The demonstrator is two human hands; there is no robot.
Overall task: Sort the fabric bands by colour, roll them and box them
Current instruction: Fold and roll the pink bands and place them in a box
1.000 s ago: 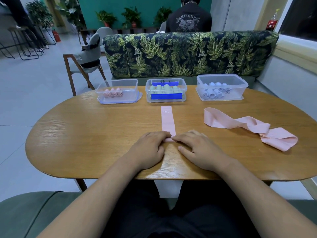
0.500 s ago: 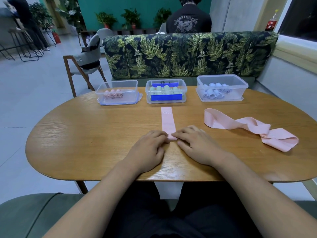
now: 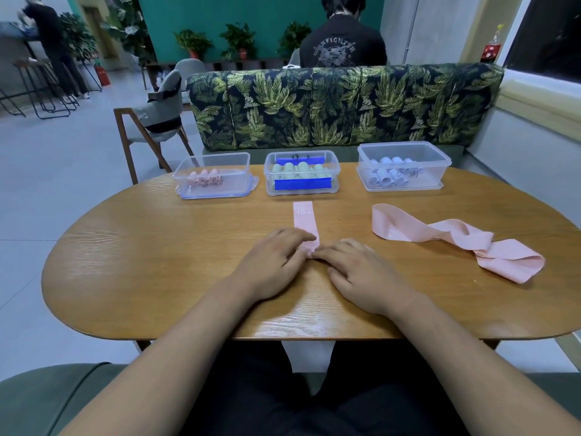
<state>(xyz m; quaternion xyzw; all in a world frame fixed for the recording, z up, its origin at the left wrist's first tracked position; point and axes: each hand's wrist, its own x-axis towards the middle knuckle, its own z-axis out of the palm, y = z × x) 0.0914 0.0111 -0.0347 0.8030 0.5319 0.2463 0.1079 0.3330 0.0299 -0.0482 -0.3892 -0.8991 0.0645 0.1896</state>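
A pink fabric band (image 3: 304, 219) lies flat along the middle of the wooden table (image 3: 157, 247), its far end printed "15". Its near end is curled into a small roll under my fingertips. My left hand (image 3: 276, 256) and my right hand (image 3: 355, 272) meet at that roll, fingertips pinching it from either side. A second pink band (image 3: 440, 240) lies loose and twisted on the right. At the back stand three clear boxes: the left box (image 3: 217, 177) with pink rolls, the middle box (image 3: 301, 177) with green rolls, the right box (image 3: 404, 168) with pale blue rolls.
A leaf-patterned sofa back (image 3: 342, 105) rises behind the boxes, with a person (image 3: 342, 42) seated beyond it. A wooden chair (image 3: 157, 121) stands at the far left of the table. The table's near edge runs just above my lap.
Both hands have crept forward along the band, and the rolled end has grown slightly. The flat part of the band is shorter.
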